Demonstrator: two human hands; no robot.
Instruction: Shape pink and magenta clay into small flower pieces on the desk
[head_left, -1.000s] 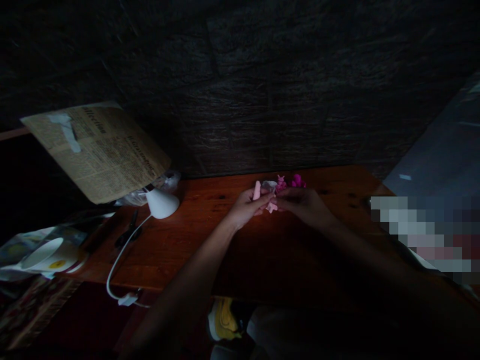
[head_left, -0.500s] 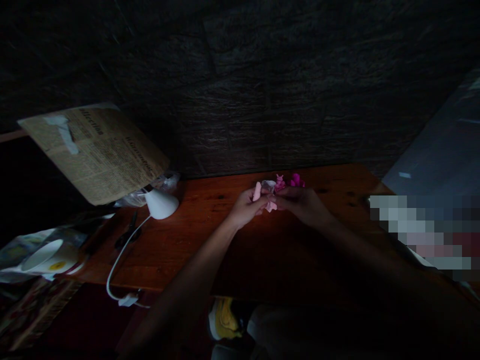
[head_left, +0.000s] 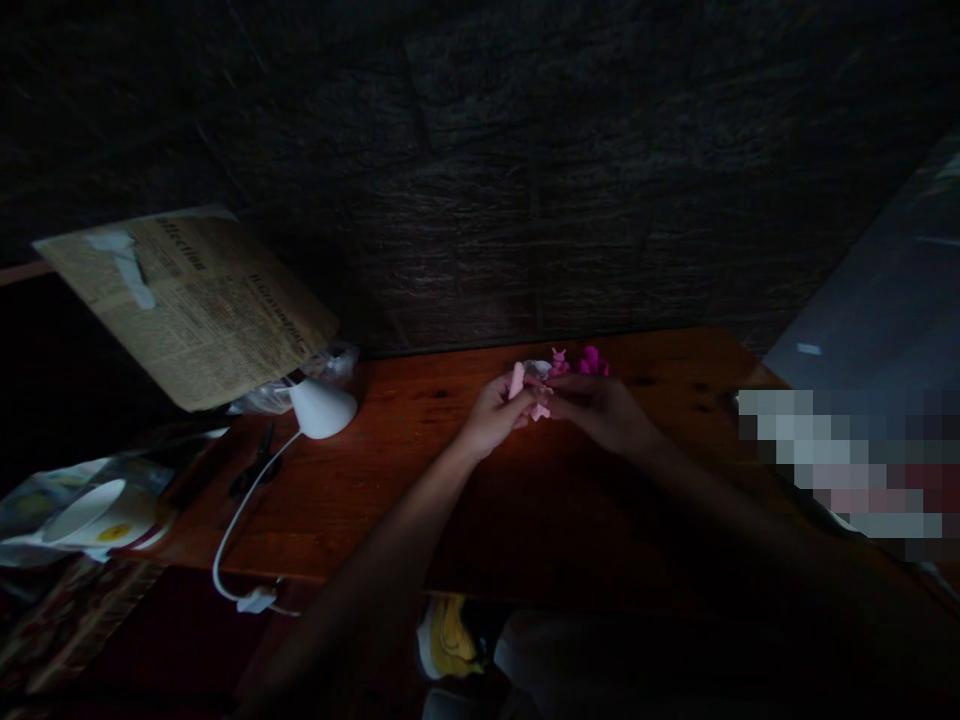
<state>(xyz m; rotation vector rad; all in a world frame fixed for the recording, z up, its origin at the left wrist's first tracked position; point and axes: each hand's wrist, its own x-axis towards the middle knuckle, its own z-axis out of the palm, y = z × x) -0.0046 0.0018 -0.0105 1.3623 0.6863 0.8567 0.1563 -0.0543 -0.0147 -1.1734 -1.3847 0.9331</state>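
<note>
"Near the far edge of the tabletop point(head_left: 397, 430), what have you got in the head view?"

"I have both bare hands close together, right of the middle of that edge. My left hand point(head_left: 496, 415) is closed on a pale pink stick point(head_left: 516, 380), which pokes up past the fingers with a slight tilt."

"And the right?"

"My right hand point(head_left: 604, 408) has its fingers bent in toward the left. Between the two sets of fingertips I see a small pale pink lobed piece point(head_left: 540, 409), its points hanging below them. The fingers cover much of it, so I can't tell whether the right one grips it too."

"What lies behind them?"

"Toward the dark block-patterned wall point(head_left: 480, 220), I make out some whitish crumpled wrap point(head_left: 535, 369), a darker pink figure point(head_left: 559, 361) with two little ear-like points, and then a magenta lump point(head_left: 592, 360), partly hidden by the right hand. It's too dim to say what the lump is."

"Anything at the left end?"

"A white cone-shaped lamp base point(head_left: 324, 410) stands near the far edge, with a newspaper-print shade point(head_left: 195, 305) leaning out above it and clear plastic point(head_left: 337, 362) just behind. Its white cord point(head_left: 225, 545) runs over dark scissors point(head_left: 255, 468) and drops past the near edge. A white cup point(head_left: 101, 515) with a yellow spot is tipped by the left edge."

"And below?"

"A yellow-and-white shoe point(head_left: 450, 640), under the near edge."
</note>
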